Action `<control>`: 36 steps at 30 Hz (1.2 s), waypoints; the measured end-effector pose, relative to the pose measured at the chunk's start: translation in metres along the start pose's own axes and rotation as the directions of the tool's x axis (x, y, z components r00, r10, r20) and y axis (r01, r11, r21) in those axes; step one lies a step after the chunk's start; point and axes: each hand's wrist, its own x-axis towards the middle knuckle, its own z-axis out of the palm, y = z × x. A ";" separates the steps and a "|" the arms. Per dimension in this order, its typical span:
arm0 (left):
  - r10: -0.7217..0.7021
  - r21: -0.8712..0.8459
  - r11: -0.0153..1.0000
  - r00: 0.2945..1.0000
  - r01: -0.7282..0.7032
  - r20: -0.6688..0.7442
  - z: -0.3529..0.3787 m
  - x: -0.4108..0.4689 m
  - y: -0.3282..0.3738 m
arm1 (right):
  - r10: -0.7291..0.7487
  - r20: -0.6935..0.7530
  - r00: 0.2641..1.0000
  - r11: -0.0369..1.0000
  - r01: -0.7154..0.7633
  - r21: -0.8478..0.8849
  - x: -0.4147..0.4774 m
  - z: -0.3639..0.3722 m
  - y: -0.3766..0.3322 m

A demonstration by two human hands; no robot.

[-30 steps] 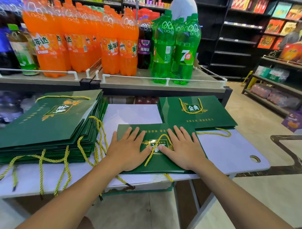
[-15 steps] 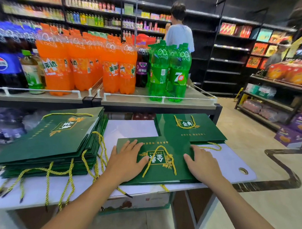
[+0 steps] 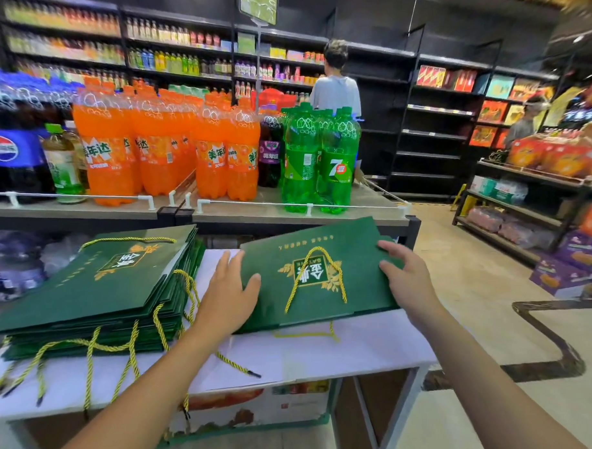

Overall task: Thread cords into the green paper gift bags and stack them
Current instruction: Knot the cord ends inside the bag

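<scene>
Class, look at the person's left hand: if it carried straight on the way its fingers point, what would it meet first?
Probably the dark shelf edge under the orange soda bottles; the left hand points up-right along the green paper gift bag, but depth is unclear.

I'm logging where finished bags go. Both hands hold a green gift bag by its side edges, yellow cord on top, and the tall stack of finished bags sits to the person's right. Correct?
Not quite: in the head view the stack of finished bags sits to the person's left. The rest holds: left hand and right hand hold the green gift bag by its side edges, yellow cord on top.
</scene>
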 end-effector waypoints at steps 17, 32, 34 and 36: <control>-0.060 -0.216 0.972 0.984 0.097 0.170 0.071 0.111 0.084 | 0.094 0.061 0.994 0.908 -0.061 -0.415 0.162 -0.063 0.037; -0.180 0.081 0.983 0.949 0.165 0.260 0.118 0.108 0.054 | 0.173 0.188 0.967 0.793 -0.024 -0.609 0.164 -0.043 0.112; -0.178 0.045 0.984 0.950 0.172 0.258 0.121 0.109 0.055 | 0.167 0.183 0.969 0.802 -0.025 -0.597 0.165 -0.044 0.116; -0.173 0.007 0.984 0.951 0.177 0.256 0.124 0.110 0.057 | 0.156 0.179 0.971 0.807 -0.021 -0.590 0.167 -0.047 0.117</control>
